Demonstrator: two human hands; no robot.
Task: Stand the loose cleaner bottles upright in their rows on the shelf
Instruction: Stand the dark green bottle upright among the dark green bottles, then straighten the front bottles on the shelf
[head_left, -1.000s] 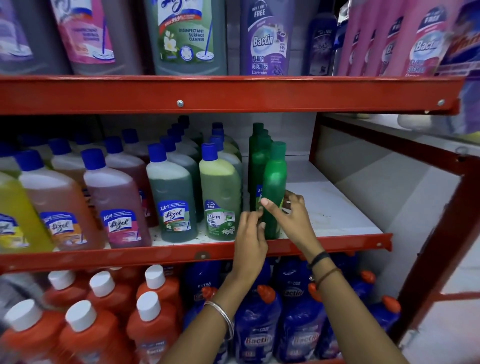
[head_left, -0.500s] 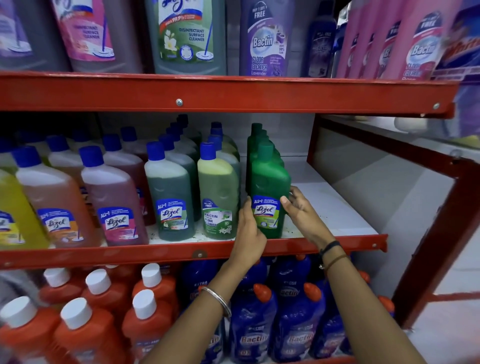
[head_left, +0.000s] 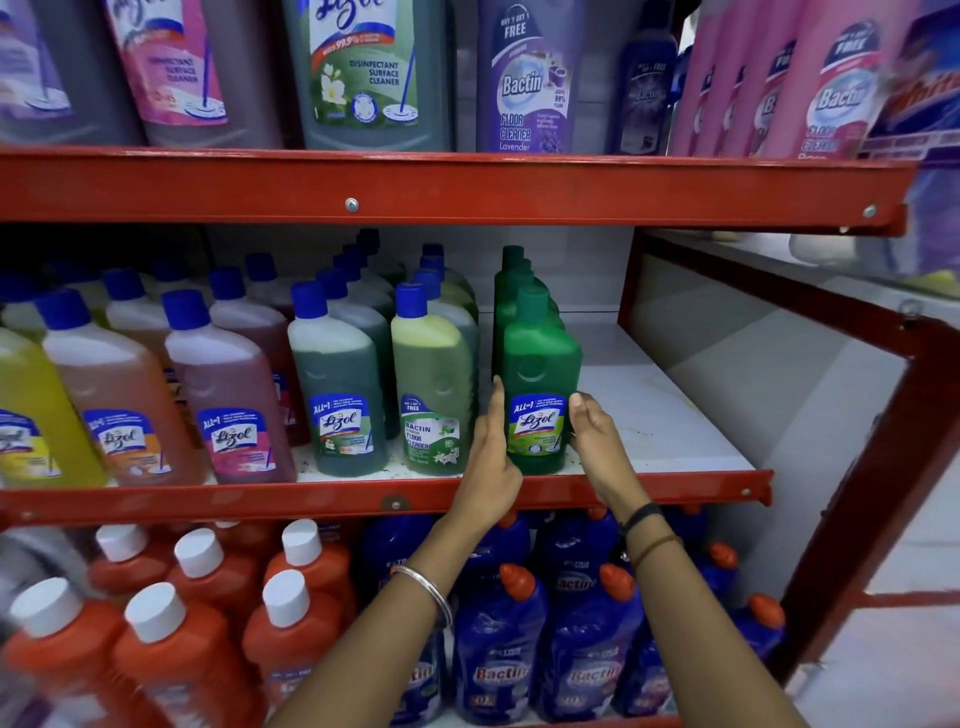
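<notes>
A dark green Lizol bottle (head_left: 540, 374) stands upright at the front of the green row (head_left: 514, 280) on the middle shelf (head_left: 660, 415), with its label facing me. My left hand (head_left: 491, 457) lies flat against the bottle's left side. My right hand (head_left: 597, 441) presses its fingers on the right side, so the bottle is held between both hands. Several more green bottles stand behind it, mostly hidden.
Rows of blue-capped bottles (head_left: 337, 384) fill the shelf to the left, and the nearest Bactin bottle (head_left: 434, 384) almost touches my left hand. Bare shelf lies to the right up to a red post (head_left: 857, 519). Orange bottles (head_left: 197, 623) and blue bottles (head_left: 587, 639) stand below, large bottles above.
The green bottle has been turned from side-on to label forward and now stands at the front of its row. Both hands have slid down to its sides.
</notes>
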